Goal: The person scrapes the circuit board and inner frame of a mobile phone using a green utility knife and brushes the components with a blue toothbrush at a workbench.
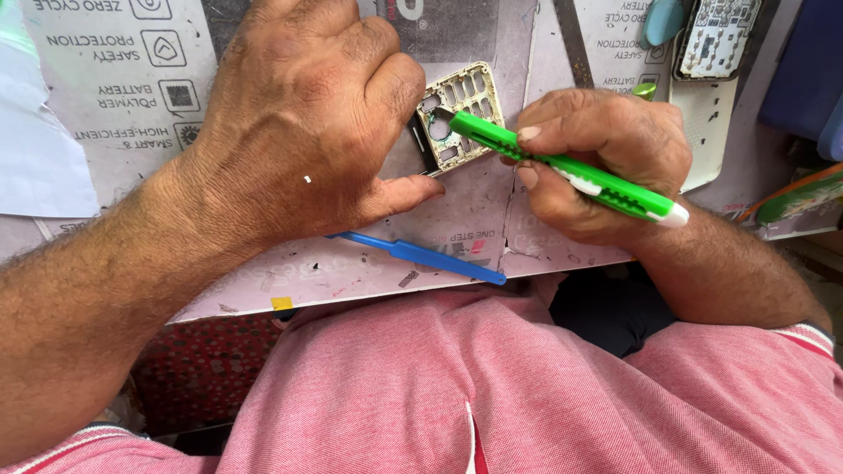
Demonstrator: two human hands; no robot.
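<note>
My left hand (303, 123) is closed around a small cream-coloured phone frame (461, 110) with a keypad grid, pinning it against the work board (132, 88). In my right hand (597, 162) I grip a bright green utility knife (571, 171) with white trim. Its tip rests on the upper edge of the frame, close to my left fingers. Most of the frame's left side is hidden behind my left hand.
A blue plastic pry tool (421, 254) lies on the board near its front edge. A phone circuit board on a white casing (713, 53) sits at the upper right, next to a light blue object (663, 17). My lap in a pink shirt (527, 386) fills the bottom.
</note>
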